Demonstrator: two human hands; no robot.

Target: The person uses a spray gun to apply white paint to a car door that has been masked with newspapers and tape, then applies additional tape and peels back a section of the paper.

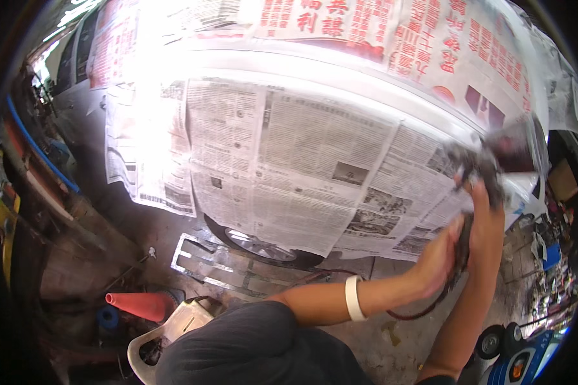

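Over on left, orange cone point(138, 307) just beside pale chair point(185, 319). Mid-frame, car side papered over with newspaper point(295, 167), wheel point(257, 242) peeking out underneath. Further right, left hand point(440, 255), white band point(354, 298) on wrist, fingers curled pretty snug around dark hose point(464, 247). Right hand point(479, 192) up higher, fingers closed on dark gun-shaped tool point(485, 160), kinda blurry, in front of newspaper's right end. Lower right corner, blue machine point(523, 360).

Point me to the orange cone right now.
In the head view, the cone is at the lower left, just above and left of the pale chair, and below and left of the wheel.
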